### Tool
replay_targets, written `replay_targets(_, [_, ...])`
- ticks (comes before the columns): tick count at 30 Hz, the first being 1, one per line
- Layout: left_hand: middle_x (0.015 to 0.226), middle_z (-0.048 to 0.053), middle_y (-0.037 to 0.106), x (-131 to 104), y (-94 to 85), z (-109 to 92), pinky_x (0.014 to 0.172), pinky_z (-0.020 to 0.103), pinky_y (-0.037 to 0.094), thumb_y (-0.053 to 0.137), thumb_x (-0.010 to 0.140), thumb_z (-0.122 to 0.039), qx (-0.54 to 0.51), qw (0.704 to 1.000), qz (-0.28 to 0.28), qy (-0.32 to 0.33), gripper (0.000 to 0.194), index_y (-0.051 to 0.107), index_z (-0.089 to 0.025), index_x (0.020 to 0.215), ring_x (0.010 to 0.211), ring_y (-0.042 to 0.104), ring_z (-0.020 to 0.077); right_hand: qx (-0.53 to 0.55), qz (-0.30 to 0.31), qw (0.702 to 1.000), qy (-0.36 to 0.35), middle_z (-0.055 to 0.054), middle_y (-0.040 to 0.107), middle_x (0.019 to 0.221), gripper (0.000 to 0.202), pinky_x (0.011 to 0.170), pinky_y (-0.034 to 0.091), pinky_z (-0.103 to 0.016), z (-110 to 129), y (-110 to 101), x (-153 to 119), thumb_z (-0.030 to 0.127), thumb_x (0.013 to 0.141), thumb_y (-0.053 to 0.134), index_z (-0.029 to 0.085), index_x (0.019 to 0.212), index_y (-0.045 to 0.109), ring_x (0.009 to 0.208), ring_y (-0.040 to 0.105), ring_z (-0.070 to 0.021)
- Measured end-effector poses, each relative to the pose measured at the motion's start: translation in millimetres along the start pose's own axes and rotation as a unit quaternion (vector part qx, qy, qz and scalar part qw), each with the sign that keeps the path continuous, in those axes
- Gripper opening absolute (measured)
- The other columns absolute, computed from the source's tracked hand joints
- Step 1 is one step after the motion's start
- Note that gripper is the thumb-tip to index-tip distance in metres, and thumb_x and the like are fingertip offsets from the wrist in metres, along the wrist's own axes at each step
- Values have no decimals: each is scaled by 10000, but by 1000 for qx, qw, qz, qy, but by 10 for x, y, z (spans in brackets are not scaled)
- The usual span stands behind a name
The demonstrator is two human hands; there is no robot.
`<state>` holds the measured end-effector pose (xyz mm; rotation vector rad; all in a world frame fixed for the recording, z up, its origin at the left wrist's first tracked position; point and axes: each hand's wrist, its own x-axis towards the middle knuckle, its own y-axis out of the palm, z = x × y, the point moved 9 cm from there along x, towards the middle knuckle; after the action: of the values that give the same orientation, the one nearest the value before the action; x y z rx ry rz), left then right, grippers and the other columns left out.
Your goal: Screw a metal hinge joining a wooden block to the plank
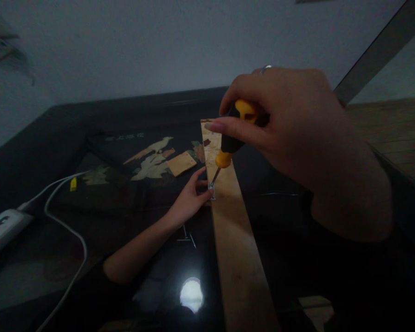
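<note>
A yellow-and-black screwdriver (224,159) is gripped by its handle in my right hand (283,115). It leans, and its tip meets a small metal plate (213,195) at the left edge of a long wooden board (238,249). My left hand (188,199) closes around that edge, with the thumb pressing on the plate and the other fingers partly behind the board. Whether a screw sits under the tip is too small to tell. Several thin metal screws or nails (184,239) lie on the table below my left forearm.
A small square wooden piece (181,163) lies left of the board on the glossy black table (152,267), over a leaf-and-bird picture. Farther left are a white power strip (7,226), a white cable (79,237) and a yellow tag (73,184). A wall stands behind.
</note>
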<state>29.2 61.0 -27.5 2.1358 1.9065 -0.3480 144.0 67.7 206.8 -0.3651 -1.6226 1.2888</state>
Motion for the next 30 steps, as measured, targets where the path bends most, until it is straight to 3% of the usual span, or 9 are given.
replay_targets(3, [1073, 89, 603, 2, -7, 7, 640, 274, 561, 622, 792, -124, 1, 1000, 0, -1, 691, 316, -227, 1402, 782, 641, 144, 77, 24, 994, -70, -11, 639, 972, 329, 739, 415, -320, 7, -56, -44, 434, 825, 587, 223, 1075, 615, 891, 600, -196])
replay_targets(8, [1071, 87, 597, 4, -14, 18, 638, 282, 561, 629, 785, -132, -3, 1000, 0, 2, 686, 331, -231, 1395, 768, 639, 143, 114, 39, 985, -122, 42, 650, 983, 256, 873, 448, -325, 16, -109, -77, 241, 811, 513, 296, 1045, 604, 886, 607, -162])
replay_targets(14, [1079, 90, 586, 3, -4, 15, 631, 262, 554, 622, 791, -124, 1, 1000, 4, 1, 695, 310, -221, 1405, 755, 631, 131, 72, 20, 994, -80, -3, 658, 935, 221, 860, 464, -344, 17, -42, -7, 259, 836, 533, 226, 1031, 632, 867, 622, -176])
replay_targets(19, [1070, 85, 586, 8, -17, 19, 644, 278, 557, 627, 786, -131, 4, 1000, 0, 4, 698, 318, -227, 1403, 756, 632, 134, 48, 26, 998, -38, 6, 668, 937, 160, 854, 463, -328, -13, -27, 0, 270, 822, 573, 287, 968, 638, 888, 630, -179])
replay_targets(24, [1086, 90, 582, 4, -16, 15, 647, 273, 558, 628, 785, -138, 7, 1000, 2, 1, 702, 315, -228, 1406, 779, 632, 139, 45, -7, 997, -57, -12, 660, 936, 193, 829, 470, -363, 20, -62, -8, 311, 830, 598, 218, 992, 646, 919, 625, -210])
replay_targets(30, [1085, 89, 594, 3, -3, 14, 645, 267, 558, 638, 774, -138, -6, 1000, 8, 2, 720, 307, -229, 1407, 783, 638, 141, 79, 34, 996, -6, 0, 672, 880, 225, 749, 474, -332, -51, 24, -1, 315, 819, 578, 278, 1037, 621, 749, 619, -182])
